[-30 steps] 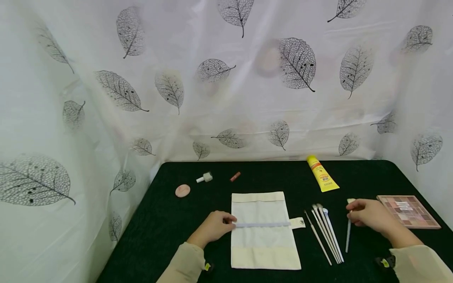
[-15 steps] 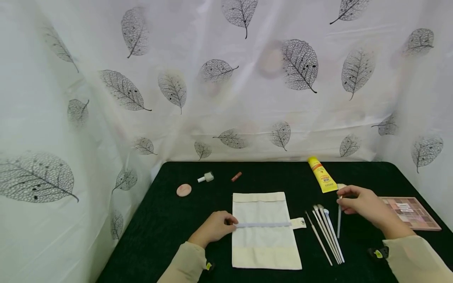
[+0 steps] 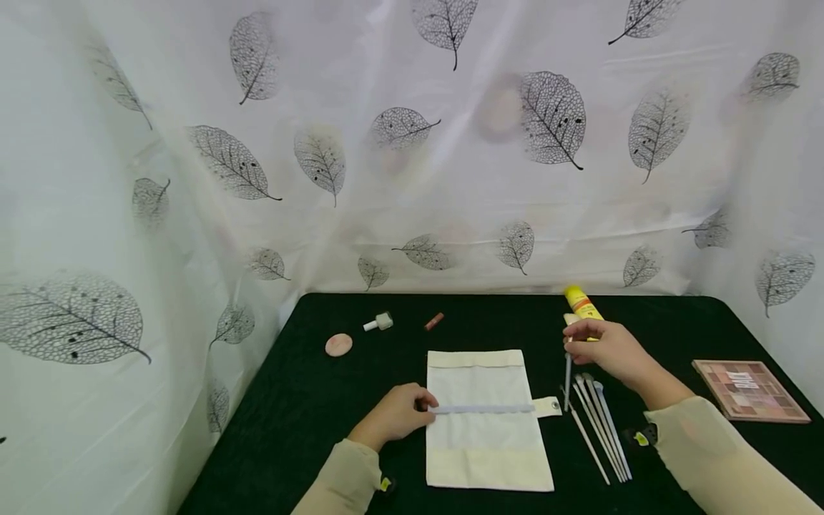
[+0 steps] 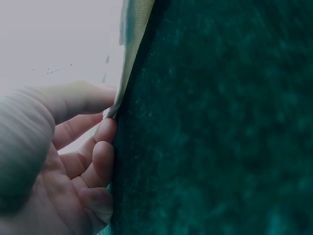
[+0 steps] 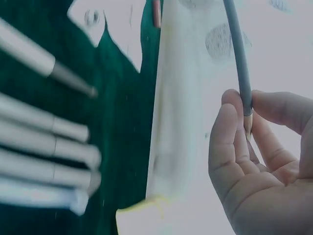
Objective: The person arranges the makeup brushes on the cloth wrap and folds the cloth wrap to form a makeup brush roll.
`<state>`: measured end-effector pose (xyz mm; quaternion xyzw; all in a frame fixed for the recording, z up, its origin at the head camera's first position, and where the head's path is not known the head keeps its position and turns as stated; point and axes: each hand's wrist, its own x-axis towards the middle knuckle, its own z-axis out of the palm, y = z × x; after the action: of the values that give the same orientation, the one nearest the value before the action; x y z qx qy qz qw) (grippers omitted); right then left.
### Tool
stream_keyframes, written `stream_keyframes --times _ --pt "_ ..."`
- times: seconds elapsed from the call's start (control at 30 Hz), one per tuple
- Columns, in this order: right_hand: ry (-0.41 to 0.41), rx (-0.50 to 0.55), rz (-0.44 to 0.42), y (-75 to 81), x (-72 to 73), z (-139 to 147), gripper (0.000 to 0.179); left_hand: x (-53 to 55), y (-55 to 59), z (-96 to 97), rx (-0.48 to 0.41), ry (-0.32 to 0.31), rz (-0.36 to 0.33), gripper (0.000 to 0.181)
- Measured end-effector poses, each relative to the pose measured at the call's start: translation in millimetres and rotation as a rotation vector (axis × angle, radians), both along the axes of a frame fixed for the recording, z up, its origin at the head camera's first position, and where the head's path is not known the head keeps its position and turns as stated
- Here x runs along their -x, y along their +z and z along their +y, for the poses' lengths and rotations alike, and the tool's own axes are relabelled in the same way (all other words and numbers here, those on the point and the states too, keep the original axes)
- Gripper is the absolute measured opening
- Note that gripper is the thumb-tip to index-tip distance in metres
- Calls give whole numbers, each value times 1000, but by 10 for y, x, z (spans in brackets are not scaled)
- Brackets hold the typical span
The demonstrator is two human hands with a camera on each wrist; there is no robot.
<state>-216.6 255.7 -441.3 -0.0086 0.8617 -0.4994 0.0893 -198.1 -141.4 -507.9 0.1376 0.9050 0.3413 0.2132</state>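
Observation:
A cream fabric brush roll (image 3: 486, 450) lies unfolded on the dark green cloth, with a pale band across its middle and a snap tab (image 3: 547, 407) on its right side. My left hand (image 3: 398, 415) pinches its left edge by the band; the left wrist view shows this edge (image 4: 128, 63) between thumb and finger. My right hand (image 3: 608, 352) holds a makeup brush (image 5: 238, 49) near its head, handle hanging down. It hovers above the table, right of the roll's upper part. Several more makeup brushes (image 3: 601, 429) lie side by side below that hand.
A yellow tube (image 3: 581, 303) lies behind my right hand, partly hidden. An eyeshadow palette (image 3: 752, 390) is at the far right. Towards the back left lie a round pink puff (image 3: 338, 345), a small white-capped bottle (image 3: 379, 322) and a reddish tube (image 3: 434, 321). A leaf-patterned curtain (image 3: 476, 186) borders the table.
My right hand has carried the makeup brush leftwards and slightly up, from beside the palette to above the loose brushes. My left hand keeps its pinch on the roll's edge.

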Motion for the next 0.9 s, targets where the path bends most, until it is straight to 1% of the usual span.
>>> stream_keyframes --times 0.17,0.37,0.53,0.67,0.8,0.9 --pt "51 32 4 -12 83 -211 39 7 3 9 11 13 -4 10" --pt "82 51 1 -43 163 -398 37 -10 25 18 10 14 -3 10" --pt "105 57 10 -85 224 -530 36 -24 32 23 9 7 12 10" --pt "108 63 13 -110 274 -650 35 -15 13 17 11 -2 22 10" --pt "119 82 14 -114 327 -794 33 -8 17 23 13 -1 15 10" --pt "126 93 11 -120 366 -917 33 -16 43 36 11 7 4 10"
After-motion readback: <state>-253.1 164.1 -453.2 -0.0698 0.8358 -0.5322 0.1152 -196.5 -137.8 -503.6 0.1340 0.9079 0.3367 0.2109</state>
